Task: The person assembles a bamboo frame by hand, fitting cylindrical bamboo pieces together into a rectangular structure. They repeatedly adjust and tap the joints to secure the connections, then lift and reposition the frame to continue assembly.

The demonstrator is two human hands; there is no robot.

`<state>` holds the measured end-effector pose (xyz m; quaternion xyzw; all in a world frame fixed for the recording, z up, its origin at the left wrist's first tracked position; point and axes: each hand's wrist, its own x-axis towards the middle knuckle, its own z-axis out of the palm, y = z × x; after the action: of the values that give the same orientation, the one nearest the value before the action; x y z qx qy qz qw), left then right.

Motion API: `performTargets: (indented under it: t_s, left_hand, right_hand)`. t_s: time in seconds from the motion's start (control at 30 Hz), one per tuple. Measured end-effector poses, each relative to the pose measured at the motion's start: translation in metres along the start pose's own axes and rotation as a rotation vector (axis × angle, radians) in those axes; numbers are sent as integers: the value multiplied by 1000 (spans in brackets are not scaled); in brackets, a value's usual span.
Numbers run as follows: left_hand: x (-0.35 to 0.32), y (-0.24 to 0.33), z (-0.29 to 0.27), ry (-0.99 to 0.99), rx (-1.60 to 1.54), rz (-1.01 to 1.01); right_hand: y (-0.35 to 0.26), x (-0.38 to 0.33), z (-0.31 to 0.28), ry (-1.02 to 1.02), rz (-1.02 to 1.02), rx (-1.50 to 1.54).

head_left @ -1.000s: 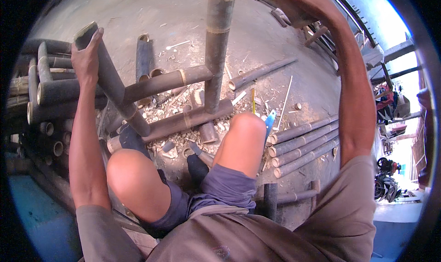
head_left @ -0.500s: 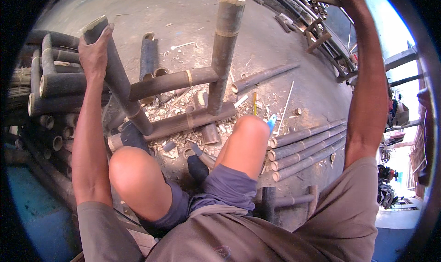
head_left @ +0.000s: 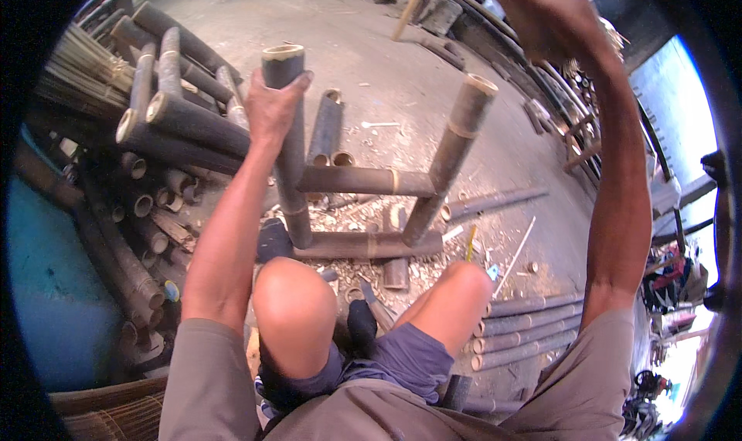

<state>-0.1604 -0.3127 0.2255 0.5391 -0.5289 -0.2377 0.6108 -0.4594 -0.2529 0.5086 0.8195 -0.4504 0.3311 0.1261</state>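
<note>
My left hand (head_left: 274, 108) is wrapped round the upper end of a dark bamboo post (head_left: 292, 159), just below its cut top. A bamboo crosspiece (head_left: 355, 180) joins this post to a second upright bamboo post (head_left: 452, 155) on the right, which leans outward. The feet of both meet a thick bamboo piece (head_left: 348, 245) lying across the floor in front of my knees. High at the upper right is my raised right hand (head_left: 553, 23), away from the frame. The picture's top edge cuts it off, so its fingers and anything in them cannot be made out.
Bamboo frames (head_left: 197, 124) stand at the left, above stacked bamboo tubes (head_left: 143, 205). Several bamboo poles (head_left: 533, 325) lie by my right knee. Pale wood chips (head_left: 352, 267) litter the floor, and a knife-like blade (head_left: 367, 288) lies between my legs.
The view has swung left, so the bamboo frame sits further right and lower in the picture. My left hand keeps its hold on the post; my right arm stays raised.
</note>
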Motion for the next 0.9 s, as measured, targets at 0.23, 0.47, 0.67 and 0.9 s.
performTargets:
  t_s: [0.23,0.47,0.67,0.9]
  left_hand:
    - [1,-5,2,-5,-46,-36]
    - [-9,-17,3,24,-4,-45]
    - [-12,-14,4,41,-20,3]
    - [-14,-14,3,-3,2,-55]
  right_hand:
    - [-81,40,105,-108,-122,326]
    - [-55,27,106,-561,133,-60]
    - [-92,12,117,-401,194,340]
    - [-64,-9,112,-442,12,-14]
